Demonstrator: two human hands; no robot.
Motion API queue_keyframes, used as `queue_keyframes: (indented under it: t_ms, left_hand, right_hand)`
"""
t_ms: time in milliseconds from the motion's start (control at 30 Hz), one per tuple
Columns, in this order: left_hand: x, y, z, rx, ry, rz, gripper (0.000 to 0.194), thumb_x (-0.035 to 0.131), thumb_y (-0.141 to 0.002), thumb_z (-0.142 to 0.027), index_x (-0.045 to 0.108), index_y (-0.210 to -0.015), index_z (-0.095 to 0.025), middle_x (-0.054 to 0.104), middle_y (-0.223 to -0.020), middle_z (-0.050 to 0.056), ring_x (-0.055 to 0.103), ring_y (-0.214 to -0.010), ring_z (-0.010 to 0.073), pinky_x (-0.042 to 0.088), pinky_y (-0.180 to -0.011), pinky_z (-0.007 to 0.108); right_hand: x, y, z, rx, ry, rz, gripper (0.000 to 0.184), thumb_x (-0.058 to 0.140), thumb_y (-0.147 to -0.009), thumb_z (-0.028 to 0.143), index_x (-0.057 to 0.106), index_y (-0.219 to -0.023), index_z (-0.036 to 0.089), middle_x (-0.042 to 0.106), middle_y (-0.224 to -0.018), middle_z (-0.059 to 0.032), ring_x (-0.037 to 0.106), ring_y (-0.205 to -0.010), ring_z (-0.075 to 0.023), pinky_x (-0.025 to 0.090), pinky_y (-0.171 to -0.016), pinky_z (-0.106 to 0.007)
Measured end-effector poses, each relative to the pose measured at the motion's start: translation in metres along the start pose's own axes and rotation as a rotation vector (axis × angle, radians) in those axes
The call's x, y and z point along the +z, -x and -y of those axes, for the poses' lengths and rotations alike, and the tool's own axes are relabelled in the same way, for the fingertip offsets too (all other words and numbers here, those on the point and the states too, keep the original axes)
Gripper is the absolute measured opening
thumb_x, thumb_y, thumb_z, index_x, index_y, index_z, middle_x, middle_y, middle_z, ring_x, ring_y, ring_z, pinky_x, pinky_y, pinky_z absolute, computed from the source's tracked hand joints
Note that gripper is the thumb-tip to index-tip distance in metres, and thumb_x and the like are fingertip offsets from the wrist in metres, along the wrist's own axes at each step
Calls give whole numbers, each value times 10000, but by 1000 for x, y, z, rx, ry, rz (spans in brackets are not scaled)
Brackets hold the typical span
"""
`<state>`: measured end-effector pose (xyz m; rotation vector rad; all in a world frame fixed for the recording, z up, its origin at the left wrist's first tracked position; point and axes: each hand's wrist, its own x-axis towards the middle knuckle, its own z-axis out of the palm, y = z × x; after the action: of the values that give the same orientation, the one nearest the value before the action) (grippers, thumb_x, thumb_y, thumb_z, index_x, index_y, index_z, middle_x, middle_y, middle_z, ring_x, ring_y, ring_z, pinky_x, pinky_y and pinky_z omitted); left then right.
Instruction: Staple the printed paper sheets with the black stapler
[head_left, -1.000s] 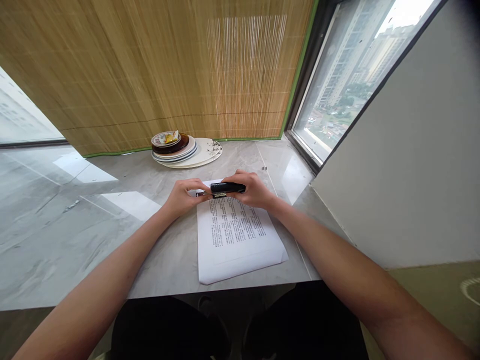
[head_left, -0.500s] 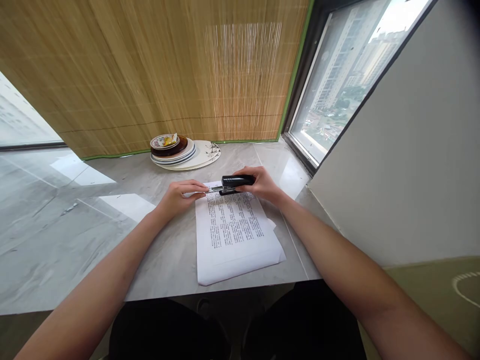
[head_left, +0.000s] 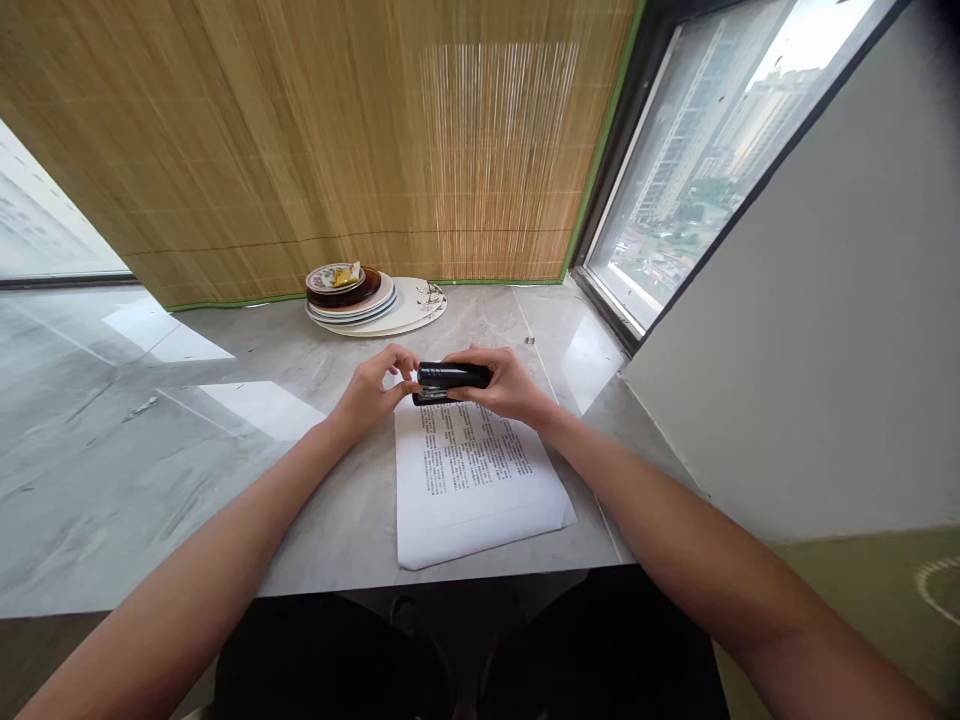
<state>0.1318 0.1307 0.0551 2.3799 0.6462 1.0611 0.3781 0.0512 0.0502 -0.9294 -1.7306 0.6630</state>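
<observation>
A black stapler (head_left: 452,378) sits over the far edge of a stack of printed white paper (head_left: 472,475) on the grey marble counter (head_left: 150,440). My right hand (head_left: 510,385) wraps around the stapler's right end, fingers closed on it. My left hand (head_left: 373,388) is curled at the stapler's left end, its fingertips pinching at the stapler's front and the paper's top left corner.
A stack of plates (head_left: 371,298) with a small patterned dish on top stands at the back by the bamboo blind (head_left: 337,140). A window (head_left: 697,150) lies to the right, a grey wall (head_left: 817,330) beside it. The counter's front edge runs just below the paper.
My right hand has brought the stapler back left from the paper's right side toward my left hand, whose fingers have curled up onto the stapler's front end.
</observation>
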Motion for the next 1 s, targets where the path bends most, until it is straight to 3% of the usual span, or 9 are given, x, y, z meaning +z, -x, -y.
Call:
queue_keyframes:
  t_ms: [167,300,400,500,633,800,1000]
  left_hand:
    - [-2,-2,-5,3,-28,-30,159,719,-916,-273,577,-867,-223,696,-897,11,635,-823,179,512,-785,330]
    - [-1,-1,-8,-17,-168,-79,135,708,-962,-329,633,-998,-222,705,-974,36,636,-880,205,513,-837,359]
    - [1,0,-6,-1,-217,13,150,621,-1015,-311,652,-1134,-225,720,-1098,63,656,-1004,239,517,-939,401]
    - [1,-1,4,-28,-246,84,176,547,-1024,-272,655,-1150,-212,709,-1125,83,654,-1055,261,515,-1002,437]
    - [1,-2,21,-89,-258,127,228,497,-1022,-266,682,-1133,-191,698,-1179,114,652,-1124,279,506,-1072,477]
    - [5,0,25,-49,-231,198,281,471,-1045,-285,691,-1193,-192,696,-1234,120,634,-1199,286,496,-1115,489]
    - [7,2,25,-9,-246,271,312,451,-1062,-288,669,-1263,-192,687,-1291,130,622,-1236,290,497,-1132,499]
  right_hand:
    - [0,-2,3,-31,11,-34,335,866,-804,290,797,-1128,237,794,-1058,-39,740,-964,-214,587,-933,-391]
    - [-8,-4,0,27,49,-107,326,867,-795,318,788,-1103,249,803,-1067,-34,750,-992,-230,597,-938,-405]
    - [-16,-4,-4,58,52,-188,336,855,-814,347,773,-1122,240,802,-1061,-36,749,-994,-230,594,-938,-406]
    - [-20,-4,-7,103,70,-244,335,845,-822,365,760,-1119,233,796,-1076,-39,740,-1009,-228,581,-943,-403]
    - [-11,-4,-3,144,101,-133,338,844,-796,343,744,-1098,229,791,-1054,-37,729,-1005,-224,570,-917,-381]
    - [3,-2,0,128,140,57,308,814,-799,272,735,-1095,237,789,-1055,-20,725,-994,-202,552,-903,-351]
    - [-2,-2,-1,123,182,60,338,791,-822,264,727,-1153,238,795,-1094,-26,731,-1004,-204,557,-902,-353]
